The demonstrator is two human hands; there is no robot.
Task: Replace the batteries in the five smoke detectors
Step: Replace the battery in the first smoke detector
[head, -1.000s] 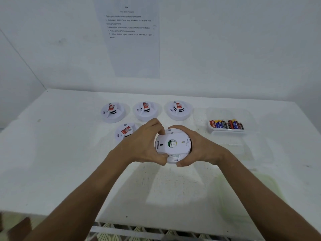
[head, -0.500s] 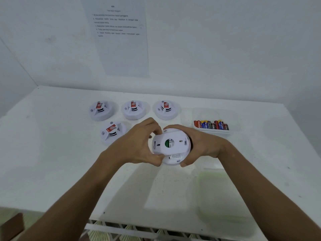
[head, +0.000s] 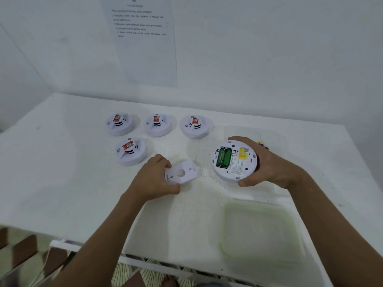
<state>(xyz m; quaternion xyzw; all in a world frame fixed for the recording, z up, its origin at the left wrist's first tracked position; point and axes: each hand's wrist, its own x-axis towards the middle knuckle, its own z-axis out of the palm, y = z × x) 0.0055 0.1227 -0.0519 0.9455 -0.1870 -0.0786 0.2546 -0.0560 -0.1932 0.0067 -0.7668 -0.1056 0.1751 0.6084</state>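
Since before, I've split the white plastic mounting plate (head: 181,172), pinched in my left hand (head: 154,179), off the round white smoke detector (head: 234,160) my right hand (head: 267,162) clamps by its rim—light, rigid, slick, green battery bay (head: 223,157) exposed.

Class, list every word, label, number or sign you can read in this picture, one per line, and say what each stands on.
Nothing can be quoted with certainty.
Sheet on the wall: heading and numbered printed lines, too blurred to read.
Open smoke detector in the right hand: yellow sticker and small print, illegible.
Four detectors on the table, such as the nearest one: red labels with a round logo, illegible; a sound-wave sign beside each.
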